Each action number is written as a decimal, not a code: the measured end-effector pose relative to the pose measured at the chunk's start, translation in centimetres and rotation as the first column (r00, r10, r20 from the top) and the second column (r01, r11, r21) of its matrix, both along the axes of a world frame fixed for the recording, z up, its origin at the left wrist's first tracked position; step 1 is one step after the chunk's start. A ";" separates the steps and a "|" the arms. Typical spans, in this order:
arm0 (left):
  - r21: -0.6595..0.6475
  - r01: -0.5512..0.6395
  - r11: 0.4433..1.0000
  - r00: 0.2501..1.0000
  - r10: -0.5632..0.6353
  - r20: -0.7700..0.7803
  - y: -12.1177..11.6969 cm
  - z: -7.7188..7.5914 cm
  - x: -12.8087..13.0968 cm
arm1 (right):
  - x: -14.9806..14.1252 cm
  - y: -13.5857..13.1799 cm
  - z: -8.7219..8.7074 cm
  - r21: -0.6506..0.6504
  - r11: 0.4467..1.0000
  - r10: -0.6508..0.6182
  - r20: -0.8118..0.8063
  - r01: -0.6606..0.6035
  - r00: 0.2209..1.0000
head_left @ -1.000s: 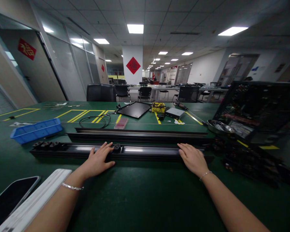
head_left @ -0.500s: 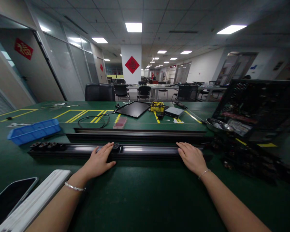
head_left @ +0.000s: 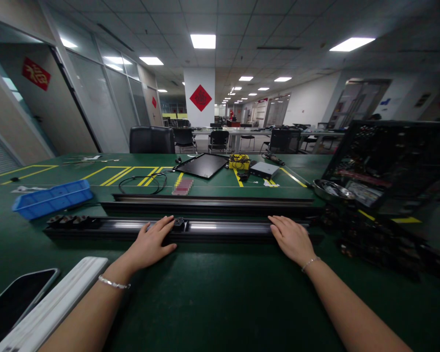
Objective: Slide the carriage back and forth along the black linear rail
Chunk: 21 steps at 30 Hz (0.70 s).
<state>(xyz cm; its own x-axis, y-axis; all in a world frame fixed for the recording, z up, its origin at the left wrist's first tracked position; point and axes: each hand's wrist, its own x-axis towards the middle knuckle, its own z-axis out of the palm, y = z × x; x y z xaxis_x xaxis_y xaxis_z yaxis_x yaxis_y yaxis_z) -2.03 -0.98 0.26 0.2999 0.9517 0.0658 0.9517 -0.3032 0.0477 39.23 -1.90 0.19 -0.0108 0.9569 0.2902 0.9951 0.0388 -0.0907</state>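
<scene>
A long black metal rail (head_left: 223, 228) with a shiny inner channel lies crosswise before me on the green table. My left hand (head_left: 152, 244) rests flat over its left-middle part, fingers stretched out and thumb apart. Beside those fingertips, a small black block (head_left: 179, 224) sits in the channel. Toward the rail's right end lies my right hand (head_left: 290, 238), open, its fingers extended over the rail. Several small dark parts (head_left: 68, 220) are lined up at the rail's left end. Just behind, a second black rail (head_left: 212, 203) runs parallel to the first.
A blue plastic bin (head_left: 53, 199) stands at left; a phone (head_left: 18, 298) and a long white bar (head_left: 58, 303) lie front left. A metal bowl (head_left: 332, 189), an open black case (head_left: 385, 166) and dark parts crowd the right. Farther back are a black panel (head_left: 203, 166) and a grey box (head_left: 264, 170).
</scene>
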 end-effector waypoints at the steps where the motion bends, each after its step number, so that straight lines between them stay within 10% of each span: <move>1: -0.004 -0.002 1.000 1.000 0.002 -0.002 0.0 0.0 0.0 | 0.0 0.0 0.0 -0.002 1.000 0.000 0.002 0.000 1.000; 21: -0.014 -0.031 0.999 0.999 0.031 -0.045 -0.4 0.6 0.8 | 0.0 -0.1 0.0 -0.003 1.000 -0.002 0.006 0.003 1.000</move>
<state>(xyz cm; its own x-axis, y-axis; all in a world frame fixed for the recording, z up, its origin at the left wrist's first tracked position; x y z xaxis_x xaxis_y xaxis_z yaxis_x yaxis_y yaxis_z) -1.19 -1.39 0.89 0.2727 0.9613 0.0393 0.9619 -0.2733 0.0089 39.20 -1.96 0.16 -0.0102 0.9579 0.2869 0.9958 0.0360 -0.0847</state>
